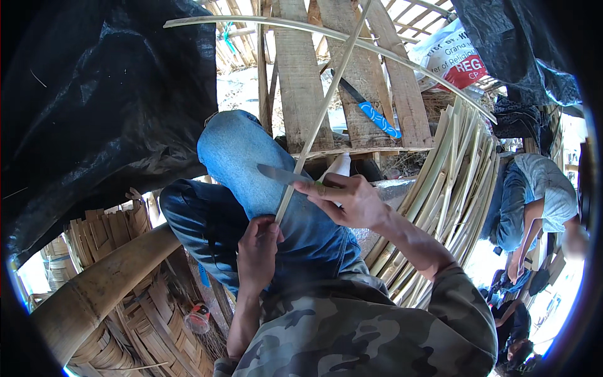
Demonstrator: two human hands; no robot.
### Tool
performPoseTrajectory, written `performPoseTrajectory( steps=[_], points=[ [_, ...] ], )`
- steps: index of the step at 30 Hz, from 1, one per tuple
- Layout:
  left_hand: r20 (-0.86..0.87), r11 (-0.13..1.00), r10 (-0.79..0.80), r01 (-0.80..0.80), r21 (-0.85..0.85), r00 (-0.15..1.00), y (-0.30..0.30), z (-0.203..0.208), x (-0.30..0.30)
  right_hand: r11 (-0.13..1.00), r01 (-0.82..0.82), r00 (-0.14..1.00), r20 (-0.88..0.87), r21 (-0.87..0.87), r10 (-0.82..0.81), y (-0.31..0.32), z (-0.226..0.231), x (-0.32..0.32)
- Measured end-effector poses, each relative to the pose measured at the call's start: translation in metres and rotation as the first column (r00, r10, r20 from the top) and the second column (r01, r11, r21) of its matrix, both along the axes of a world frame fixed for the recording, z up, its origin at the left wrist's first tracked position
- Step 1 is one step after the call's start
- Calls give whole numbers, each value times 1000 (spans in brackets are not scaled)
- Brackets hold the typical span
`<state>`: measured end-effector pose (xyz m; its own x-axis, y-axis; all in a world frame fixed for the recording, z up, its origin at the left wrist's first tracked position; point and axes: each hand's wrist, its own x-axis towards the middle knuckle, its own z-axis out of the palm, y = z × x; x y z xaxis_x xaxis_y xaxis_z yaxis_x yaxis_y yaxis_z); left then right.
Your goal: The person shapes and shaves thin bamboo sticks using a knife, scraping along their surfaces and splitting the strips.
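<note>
My left hand (257, 248) is closed around the near end of a long, thin bamboo strip (320, 116), just above my thigh. From there the strip slants up and away to the right, over the wooden planks. In my right hand (348, 200) is a knife (279, 174), its grey blade pointing left and lying across the strip a little beyond my left hand. My right fingers wrap the handle, of which only a bit of green shows. Beneath both hands is my knee in blue jeans (235, 157).
A second bamboo strip (301, 26) arches across the planks (298, 81), where a blue-handled knife (377, 119) lies. A bundle of strips (440, 195) stands at my right. Black sheeting (113, 107) hangs left, above a thick bamboo pole (100, 289). Another person (534, 195) bends over at far right.
</note>
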<state>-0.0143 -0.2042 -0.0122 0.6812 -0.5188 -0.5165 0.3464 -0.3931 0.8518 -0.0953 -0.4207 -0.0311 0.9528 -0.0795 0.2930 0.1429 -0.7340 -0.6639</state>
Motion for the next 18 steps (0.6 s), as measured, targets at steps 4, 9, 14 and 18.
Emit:
performPoseTrajectory(
  steps=[4,9,14,18],
  points=[
    [20,1000,-29,29,-9,999,-1,1,2,984,167,986,10,61,-168,-32,1,14],
    [10,999,-7,8,-31,1000,0,1,1,896,330,941,-36,297,-335,-24,10,10],
    [36,1000,-21,20,19,999,-4,3,-1,850,443,888,-274,287,-370,-16,7,11],
    [84,1000,-19,17,25,996,0,-1,-2,893,384,907,-278,234,-317,-20,12,13]
  ],
)
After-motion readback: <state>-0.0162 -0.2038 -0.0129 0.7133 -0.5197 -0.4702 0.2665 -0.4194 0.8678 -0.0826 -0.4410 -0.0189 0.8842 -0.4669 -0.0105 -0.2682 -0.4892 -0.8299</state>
